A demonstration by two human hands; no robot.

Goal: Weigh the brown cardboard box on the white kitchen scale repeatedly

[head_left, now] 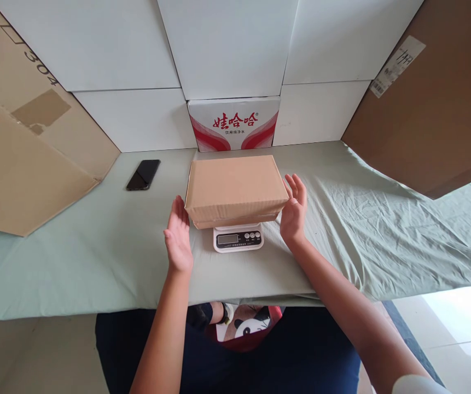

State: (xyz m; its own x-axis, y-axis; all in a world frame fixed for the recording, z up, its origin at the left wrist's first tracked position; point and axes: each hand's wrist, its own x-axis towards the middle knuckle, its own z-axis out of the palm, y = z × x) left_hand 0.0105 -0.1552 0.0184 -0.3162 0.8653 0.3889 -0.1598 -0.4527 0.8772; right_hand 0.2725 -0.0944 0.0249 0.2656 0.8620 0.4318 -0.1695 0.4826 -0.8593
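A closed brown cardboard box (235, 183) rests on a white digital kitchen scale (238, 246). Its bulk hides the weighing plate, while the scale's display and buttons show in front. At the box's left front corner is my left hand (179, 235), fingers stretched out and thumb apart. My right hand (294, 210) is beside the right end, its fingers extended and spread, with some fingertips partly behind the box edge. Both palms face the box without wrapping round it; whether either one touches it I cannot tell for sure.
A black smartphone (144, 175) lies on the pale green cloth (108, 246) to the left. Behind stand white panels (235, 44) and a red-and-white carton (234, 126). Large cardboard sheets flank the table, left (25, 158) and right (436, 109). Below the table edge is a panda-printed bag (251, 328).
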